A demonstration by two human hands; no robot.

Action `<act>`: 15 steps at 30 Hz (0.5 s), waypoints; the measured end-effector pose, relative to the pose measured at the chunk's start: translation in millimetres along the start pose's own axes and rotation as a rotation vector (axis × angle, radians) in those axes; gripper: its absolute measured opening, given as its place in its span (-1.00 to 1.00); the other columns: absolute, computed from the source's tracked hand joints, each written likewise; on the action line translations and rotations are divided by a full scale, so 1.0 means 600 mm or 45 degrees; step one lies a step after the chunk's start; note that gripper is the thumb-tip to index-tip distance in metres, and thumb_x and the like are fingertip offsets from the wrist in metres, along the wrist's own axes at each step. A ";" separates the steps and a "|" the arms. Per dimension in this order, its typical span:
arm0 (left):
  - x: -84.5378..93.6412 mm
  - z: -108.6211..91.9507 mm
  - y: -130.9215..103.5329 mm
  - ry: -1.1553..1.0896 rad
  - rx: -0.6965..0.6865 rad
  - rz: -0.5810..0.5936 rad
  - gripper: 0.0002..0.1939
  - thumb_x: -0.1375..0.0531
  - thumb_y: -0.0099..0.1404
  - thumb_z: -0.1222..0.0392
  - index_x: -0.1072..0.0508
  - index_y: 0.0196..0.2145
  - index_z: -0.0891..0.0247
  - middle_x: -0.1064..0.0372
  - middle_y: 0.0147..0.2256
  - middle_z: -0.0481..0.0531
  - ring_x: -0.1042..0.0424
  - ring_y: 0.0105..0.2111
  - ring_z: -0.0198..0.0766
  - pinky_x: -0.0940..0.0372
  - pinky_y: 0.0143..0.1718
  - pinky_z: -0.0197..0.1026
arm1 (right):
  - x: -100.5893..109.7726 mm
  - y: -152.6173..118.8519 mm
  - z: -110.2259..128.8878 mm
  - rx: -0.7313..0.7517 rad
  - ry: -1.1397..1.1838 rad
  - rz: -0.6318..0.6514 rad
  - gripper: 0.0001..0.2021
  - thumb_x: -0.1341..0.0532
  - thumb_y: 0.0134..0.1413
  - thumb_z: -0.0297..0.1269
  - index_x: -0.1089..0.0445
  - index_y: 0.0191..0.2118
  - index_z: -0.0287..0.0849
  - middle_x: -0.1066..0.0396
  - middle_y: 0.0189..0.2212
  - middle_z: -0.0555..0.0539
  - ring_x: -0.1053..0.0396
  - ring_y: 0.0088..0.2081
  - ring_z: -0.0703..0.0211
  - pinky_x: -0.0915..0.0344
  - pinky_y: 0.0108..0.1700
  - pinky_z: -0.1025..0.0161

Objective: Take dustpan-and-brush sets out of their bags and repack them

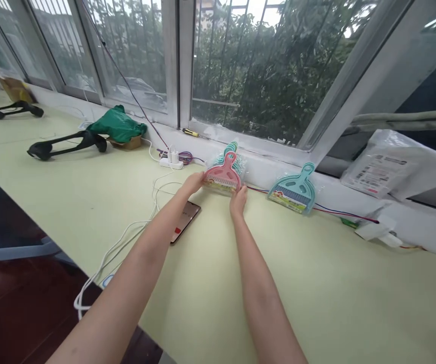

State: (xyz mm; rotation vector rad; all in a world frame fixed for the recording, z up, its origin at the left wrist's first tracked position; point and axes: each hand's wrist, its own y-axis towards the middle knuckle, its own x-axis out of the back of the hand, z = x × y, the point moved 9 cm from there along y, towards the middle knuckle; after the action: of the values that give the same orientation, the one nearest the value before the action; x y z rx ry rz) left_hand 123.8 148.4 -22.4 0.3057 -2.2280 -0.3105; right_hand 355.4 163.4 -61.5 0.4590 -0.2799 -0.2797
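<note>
At the far edge of the pale yellow desk [294, 273], seen from the head view, a wrapped pink dustpan-and-brush set [223, 174] stands in front of a row of teal sets [230, 146], handles upward, by the white wall below the window. The person's left hand [194, 183] has its grip on the lower left side of the pink set, and the right hand [238, 199] has its grip at the lower right corner, so the stack lies between the two. Both grips are narrow at the edges of the packs; how far the fingers reach behind cannot be told.

Well to the right of the right hand, another wrapped teal dustpan-and-brush set [295, 192] leans by the wall, thin wires running past it. A phone [187, 220] lies partly hidden by the left forearm, beside white cables [138, 227]. Farther left are a white power strip [171, 163], a green plastic bag [117, 124] on a cardboard box [127, 143] and a black frame [68, 144]. A yellow-and-black screwdriver [190, 132] rests on the sill.
</note>
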 end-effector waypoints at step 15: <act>-0.045 0.081 0.042 0.338 0.267 0.178 -0.51 -0.19 0.20 -0.08 -0.29 -0.05 0.31 -0.31 0.02 0.39 -0.32 0.06 0.13 -0.20 0.01 -0.01 | -0.052 0.013 0.001 0.053 0.079 0.127 -0.25 -0.17 0.14 -0.44 0.23 0.36 -0.16 0.51 0.39 -0.20 0.47 0.38 -0.05 0.41 0.31 -0.22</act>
State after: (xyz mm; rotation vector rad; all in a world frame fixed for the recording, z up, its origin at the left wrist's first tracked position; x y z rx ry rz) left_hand 99.6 186.6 -63.4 0.2830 -2.0084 0.0387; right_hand 327.9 180.1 -63.8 0.4922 -0.2472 -0.1623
